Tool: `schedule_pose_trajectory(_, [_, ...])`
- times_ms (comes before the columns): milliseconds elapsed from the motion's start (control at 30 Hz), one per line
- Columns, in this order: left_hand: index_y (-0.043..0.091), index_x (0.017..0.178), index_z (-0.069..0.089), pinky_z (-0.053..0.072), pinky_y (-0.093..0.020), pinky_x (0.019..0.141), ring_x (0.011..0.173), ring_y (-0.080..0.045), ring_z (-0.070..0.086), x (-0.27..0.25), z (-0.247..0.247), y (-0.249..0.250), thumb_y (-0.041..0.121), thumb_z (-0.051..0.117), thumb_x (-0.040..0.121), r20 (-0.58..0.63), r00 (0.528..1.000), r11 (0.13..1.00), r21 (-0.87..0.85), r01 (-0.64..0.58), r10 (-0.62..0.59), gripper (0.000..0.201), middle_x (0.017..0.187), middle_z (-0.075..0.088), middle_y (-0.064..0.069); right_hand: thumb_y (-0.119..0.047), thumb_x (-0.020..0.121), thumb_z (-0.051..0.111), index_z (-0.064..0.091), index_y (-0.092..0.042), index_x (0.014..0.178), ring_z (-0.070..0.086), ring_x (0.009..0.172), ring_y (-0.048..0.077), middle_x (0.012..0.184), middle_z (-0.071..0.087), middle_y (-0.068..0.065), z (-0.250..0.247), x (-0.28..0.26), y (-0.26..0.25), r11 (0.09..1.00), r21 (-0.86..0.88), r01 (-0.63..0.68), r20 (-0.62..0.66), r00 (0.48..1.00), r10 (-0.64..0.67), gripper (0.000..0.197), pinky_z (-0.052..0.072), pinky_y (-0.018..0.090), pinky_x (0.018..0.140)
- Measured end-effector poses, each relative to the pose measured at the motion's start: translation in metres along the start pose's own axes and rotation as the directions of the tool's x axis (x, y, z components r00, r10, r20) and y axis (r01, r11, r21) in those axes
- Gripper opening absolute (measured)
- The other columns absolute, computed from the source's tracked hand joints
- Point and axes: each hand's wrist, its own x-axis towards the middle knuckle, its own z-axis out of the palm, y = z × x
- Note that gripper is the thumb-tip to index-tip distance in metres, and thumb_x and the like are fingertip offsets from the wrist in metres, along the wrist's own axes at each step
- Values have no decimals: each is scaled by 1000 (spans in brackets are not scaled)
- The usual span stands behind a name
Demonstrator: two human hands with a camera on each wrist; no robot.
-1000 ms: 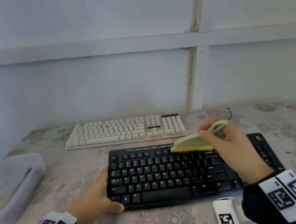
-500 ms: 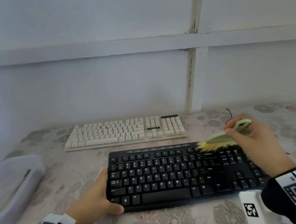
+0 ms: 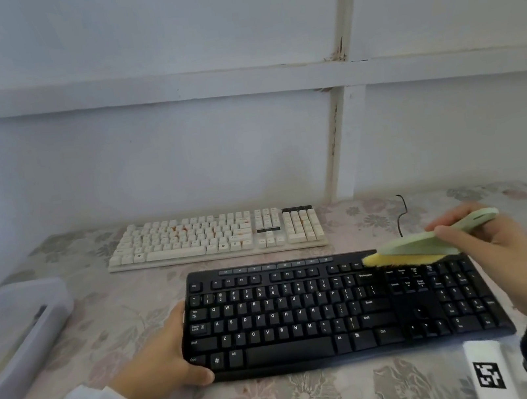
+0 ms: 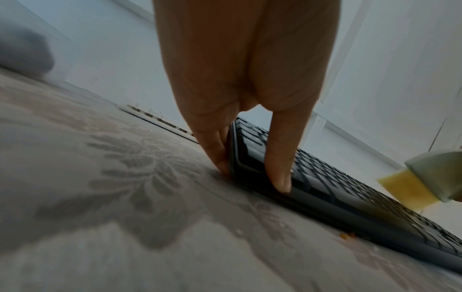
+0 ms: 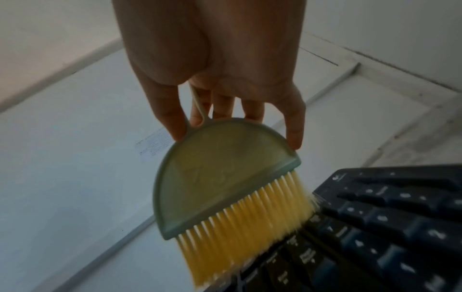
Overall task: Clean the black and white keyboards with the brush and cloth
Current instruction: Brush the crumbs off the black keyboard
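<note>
The worktop [image 3: 103, 328], covered in a pale floral cloth, carries two keyboards one behind the other. The black keyboard [image 3: 308, 316] lies nearest the person; the white keyboard [image 3: 216, 237] sits just behind it, close to the wall, with orange crumbs showing among its keys. A translucent plastic tub [image 3: 17, 334] stands at the left edge of the worktop.

The left hand [image 3: 164, 363] holds the black keyboard by its left end: in the left wrist view the fingers [image 4: 215, 150] lie against the end edge and the thumb [image 4: 280, 173] rests on the front corner, pinching it steady. The right hand [image 3: 491, 253] grips the pale green brush [image 3: 424, 243] by its handle, the yellow bristles [image 5: 250, 227] touching the top rows at the right part of the black keyboard, about where the main block meets the navigation keys. A few orange crumbs [image 4: 346, 235] lie on the worktop by the keyboard's front edge.

The step in hand looks like the brushing of the black keyboard, top rows first. Next, the brush probably needs to work down through the lower rows and the number pad, with the left hand bracing the board. The white keyboard appears untouched, and no wiping cloth is in view.
</note>
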Motion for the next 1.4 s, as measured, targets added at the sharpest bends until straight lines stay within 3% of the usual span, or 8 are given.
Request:
schedule_pose_trajectory(133, [54,118,31,45,-38,101,112,-8,58,0,0,-1,14,80,46,8,1000,1000,-5,5,-5,96,119,61,13,-15,87,63,61,-21,81,59,79,17,83,66,4,-4,-3,2,991,-135,7,-64,998,-16,9,39,6,59])
schedule_pose_trajectory(267, [56,117,30,45,-37,102,112,-8,58,0,-1,-1,14,80,47,5,1000,1000,2,8,-8,96,119,61,13,-12,88,62,62,-18,81,57,73,6,79,64,-3,-4,-7,-5,993,-121,1,-70,997,-10,9,41,10,63])
schedule_pose_trajectory(400, [52,123,27,46,-36,101,110,-7,58,-1,0,1,12,80,49,2,1000,1000,15,6,-6,99,118,60,14,-7,88,60,61,-16,82,58,74,24,78,63,2,4,-9,-14,980,-196,-32,-166,986,-1,11,42,29,60])
schedule_pose_trajectory(567, [52,123,26,48,-35,97,109,-6,58,-1,1,0,16,79,47,-6,1000,999,35,-18,18,99,119,59,16,-7,87,62,61,-18,74,53,55,-5,63,63,-19,56,-19,-64,998,26,54,-86,995,-52,17,39,6,53])
schedule_pose_trajectory(733, [45,127,28,49,-34,95,107,-6,59,-1,0,0,14,78,47,-15,1000,999,39,-19,20,100,116,61,15,-27,90,58,57,-28,77,57,69,-1,74,62,-12,153,-50,-106,994,-1,107,222,969,-105,13,50,31,75])
schedule_pose_trajectory(900, [31,132,36,50,-29,90,103,2,58,2,0,-3,16,80,48,-15,1000,998,66,-21,22,96,113,60,17,-39,94,47,49,-35,92,48,98,12,98,59,-14,209,-73,-128,966,-160,204,365,921,-134,5,34,42,92])
schedule_pose_trajectory(1033, [38,126,34,46,-17,80,101,4,56,1,1,3,10,78,51,-23,999,997,67,-29,31,91,112,58,18,-40,96,42,50,-33,102,44,101,10,103,57,-15,204,-74,-119,960,-241,140,341,939,-52,13,28,39,94])
schedule_pose_trajectory(1400, [44,127,31,47,-25,89,106,0,55,-1,1,3,15,77,49,-30,998,995,86,-43,46,95,115,58,19,-43,88,50,45,-44,76,54,87,12,77,56,-16,197,-71,-111,999,-26,38,274,961,-30,13,44,49,89])
